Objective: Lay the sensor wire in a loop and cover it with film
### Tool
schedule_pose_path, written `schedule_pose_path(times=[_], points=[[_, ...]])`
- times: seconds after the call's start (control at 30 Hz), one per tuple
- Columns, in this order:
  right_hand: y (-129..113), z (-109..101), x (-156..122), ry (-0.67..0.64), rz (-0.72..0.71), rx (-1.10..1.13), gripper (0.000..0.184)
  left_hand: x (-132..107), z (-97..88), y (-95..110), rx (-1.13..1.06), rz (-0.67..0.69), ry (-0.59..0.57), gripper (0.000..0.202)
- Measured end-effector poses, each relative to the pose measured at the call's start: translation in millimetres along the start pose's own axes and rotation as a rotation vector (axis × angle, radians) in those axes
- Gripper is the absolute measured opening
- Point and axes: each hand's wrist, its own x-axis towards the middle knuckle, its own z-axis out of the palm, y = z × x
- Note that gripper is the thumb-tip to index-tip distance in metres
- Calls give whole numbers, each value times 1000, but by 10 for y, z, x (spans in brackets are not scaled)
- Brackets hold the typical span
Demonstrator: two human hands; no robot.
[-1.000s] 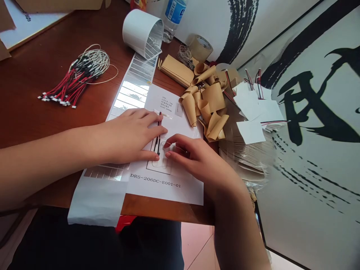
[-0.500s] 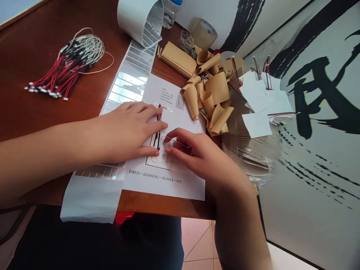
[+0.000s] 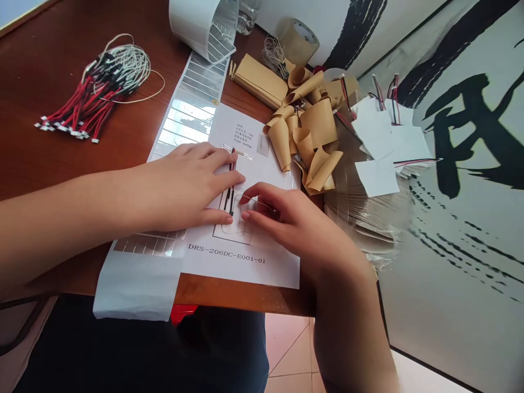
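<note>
Together, the left hand (image 3: 188, 185) and right hand (image 3: 286, 218) rest over dark leads (image 3: 231, 185) on a printed sheet (image 3: 241, 262)

Seen from the person's own head, the left hand lies nearly flat and open, its fingers spread on the sheet, with the index finger just beside the leads. The right hand is curled, its fingertips (image 3: 244, 200) touching the sheet at the lower end of the leads. A thin wire (image 3: 257, 201) runs beneath those fingers; whether they grip it, I cannot tell. The leads sit upright in the view, between the two hands, over an outlined shape printed on the sheet, above the code DRS-206DC-E001-01.

Under the sheet lies a strip of label film (image 3: 192, 114), running up the wooden table (image 3: 61, 153) to a white roll (image 3: 200, 27). Left of the hands sits a bundle of red-and-black wires (image 3: 94, 103). To the right, curled brown paper pieces (image 3: 311, 128) are heaped beside white cards with leads (image 3: 376, 136), and these rest on a plastic-wrapped stack (image 3: 368, 218). A roll of packing tape (image 3: 297, 41) stands at the far edge, in front of a banner with black brushstrokes (image 3: 462, 218).
</note>
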Motion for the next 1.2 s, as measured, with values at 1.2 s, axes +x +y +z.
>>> schedule_pose_path(times=[1.2], points=[[-4,21,-26,9,-4,-39,14,-1,15,37,-2,-1,1,71]])
